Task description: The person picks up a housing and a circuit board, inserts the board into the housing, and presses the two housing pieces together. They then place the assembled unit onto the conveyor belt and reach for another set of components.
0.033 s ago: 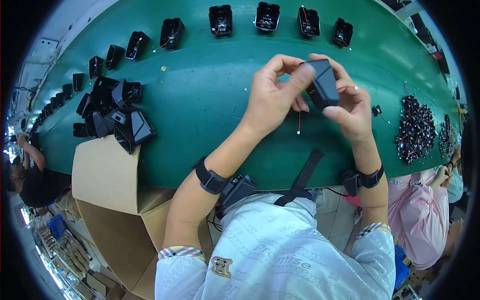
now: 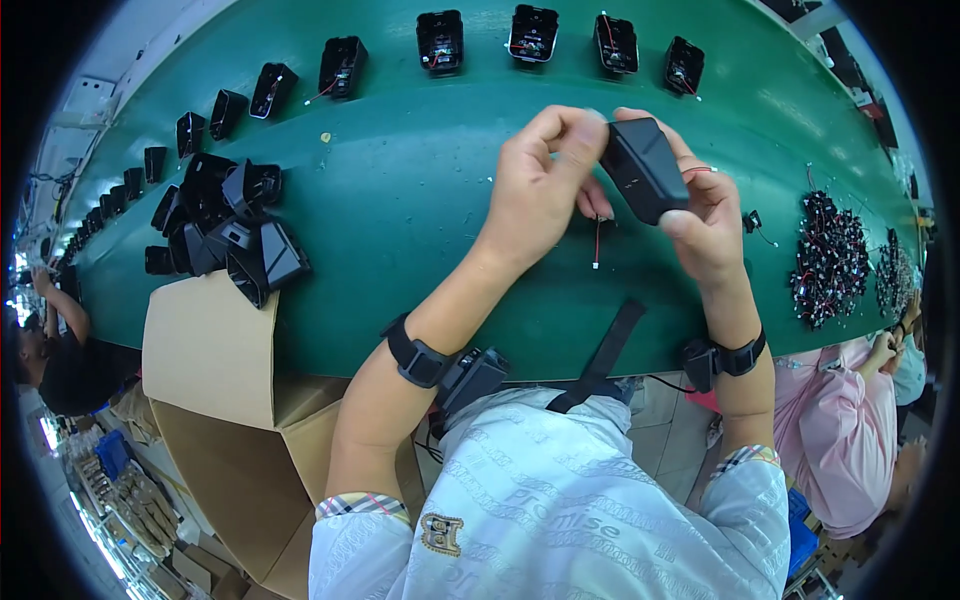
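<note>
My right hand (image 2: 708, 215) is closed around a black plastic housing (image 2: 645, 170), tilted with its smooth outer face showing. A short red wire with a white plug (image 2: 702, 169) pokes out between the housing and the right fingers. Beside the housing's upper left corner is my left hand (image 2: 545, 175), thumb and forefinger pressed together. Its lower fingers are curled, and a thin red lead with a white plug (image 2: 597, 245) hangs from them. Whatever sits at the lead's upper end is mostly hidden by those fingers.
Black housings with wires (image 2: 440, 40) form a curved row along the far side of the green table (image 2: 420, 250). A pile of black housings (image 2: 225, 225) lies left, above an open cardboard box (image 2: 215, 350). Small wired parts (image 2: 830, 255) are heaped right. Other people sit at both sides.
My left thumb has drawn back left off the housing's face. The housing has turned slightly, and the red wire by my right fingers now shows more clearly.
</note>
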`<action>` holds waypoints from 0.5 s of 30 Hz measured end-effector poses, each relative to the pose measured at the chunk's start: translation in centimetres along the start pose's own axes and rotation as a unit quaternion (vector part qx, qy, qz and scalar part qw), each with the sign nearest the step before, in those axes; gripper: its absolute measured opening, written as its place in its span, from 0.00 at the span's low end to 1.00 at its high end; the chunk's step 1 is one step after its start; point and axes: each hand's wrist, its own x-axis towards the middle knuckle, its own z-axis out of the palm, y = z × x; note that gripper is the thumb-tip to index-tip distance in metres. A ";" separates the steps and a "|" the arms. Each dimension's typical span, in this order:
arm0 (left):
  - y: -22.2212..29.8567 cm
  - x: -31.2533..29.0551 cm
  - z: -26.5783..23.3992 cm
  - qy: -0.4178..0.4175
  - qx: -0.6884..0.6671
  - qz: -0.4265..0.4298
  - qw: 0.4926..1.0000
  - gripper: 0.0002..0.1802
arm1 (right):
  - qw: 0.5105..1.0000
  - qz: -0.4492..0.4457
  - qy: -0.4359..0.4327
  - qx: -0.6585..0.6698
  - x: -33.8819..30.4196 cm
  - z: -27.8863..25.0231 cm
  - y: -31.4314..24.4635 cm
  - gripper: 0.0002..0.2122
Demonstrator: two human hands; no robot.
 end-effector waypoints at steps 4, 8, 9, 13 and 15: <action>0.5 0.0 -0.5 0.014 0.087 0.109 0.990 0.17 | 0.971 0.104 0.015 0.213 -0.3 -0.1 0.0 0.27; -0.2 -0.3 0.3 0.023 0.150 0.145 0.978 0.16 | 0.942 0.142 0.035 0.302 -0.8 -0.6 0.3 0.30; -0.2 -0.3 0.4 0.024 0.176 0.144 0.973 0.15 | 0.944 0.139 0.037 0.297 -0.7 -0.8 0.1 0.30; -1.1 0.2 -0.2 0.060 0.307 0.209 0.927 0.11 | 0.998 0.013 0.054 -0.015 1.3 -3.7 -1.5 0.18; -1.0 0.3 -0.3 0.047 0.359 0.219 0.906 0.10 | 0.951 -0.097 0.033 -0.292 3.0 -7.1 -3.1 0.14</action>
